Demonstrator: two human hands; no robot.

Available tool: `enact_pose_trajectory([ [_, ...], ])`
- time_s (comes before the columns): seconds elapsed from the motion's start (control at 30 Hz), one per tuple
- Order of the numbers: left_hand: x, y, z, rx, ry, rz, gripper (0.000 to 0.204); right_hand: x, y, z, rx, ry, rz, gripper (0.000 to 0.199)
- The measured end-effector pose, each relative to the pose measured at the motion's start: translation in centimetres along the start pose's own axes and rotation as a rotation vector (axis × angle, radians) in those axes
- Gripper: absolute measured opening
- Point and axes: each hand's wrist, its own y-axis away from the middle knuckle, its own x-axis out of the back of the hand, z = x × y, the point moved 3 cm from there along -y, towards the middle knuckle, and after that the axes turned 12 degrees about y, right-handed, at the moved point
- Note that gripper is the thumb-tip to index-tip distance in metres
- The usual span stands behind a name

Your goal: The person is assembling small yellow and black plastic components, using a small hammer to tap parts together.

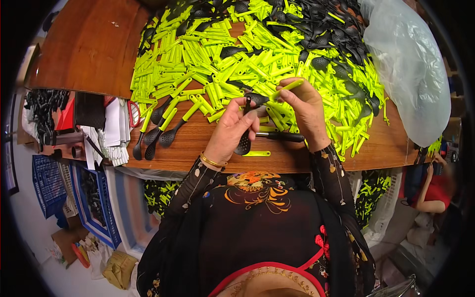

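Observation:
My left hand (230,129) pinches a black slotted spoon head (243,144) by its stem, the bowl hanging down. Between the thumb and fingers of my right hand (308,106) is a lime-green handle (291,89), slanted with its lower end toward the left hand. Another black perforated spoon head (258,99) shows between the hands at that end; whether it is joined to the handle I cannot tell. Below the hands, a tool with a black grip (287,137) and shiny shaft lies on the wooden table (198,148). A loose green handle (257,154) lies near the table edge.
A large heap of green handles (198,59) and black spoon heads (326,37) covers the table beyond. Several spoons with green handles (168,136) lie at left, beside papers (116,128). A translucent plastic bag (410,69) bulges at right. Another person (435,190) works at far right.

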Motion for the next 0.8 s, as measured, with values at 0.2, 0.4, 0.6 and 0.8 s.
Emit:
enact_pose_trajectory([
  [0.2,-2.1,0.4,0.8,-0.153,-0.105,-0.055,0.018,-1.5,-0.1,-0.1,0.011,-0.255,-0.207,0.022],
  [0.4,-2.7,1.0,1.4,-0.078,-0.316,-0.003,0.025,-1.7,0.2,0.1,-0.082,-0.249,-0.258,0.024],
  [0.6,-4.8,1.4,2.0,-0.076,-0.471,-0.066,0.024,-1.4,0.6,-0.3,-0.051,-0.184,-0.258,0.024],
  [0.8,-4.5,1.3,1.6,0.111,-0.376,-0.069,0.024,-1.6,0.5,-1.2,-0.015,-0.075,-0.321,0.021],
])
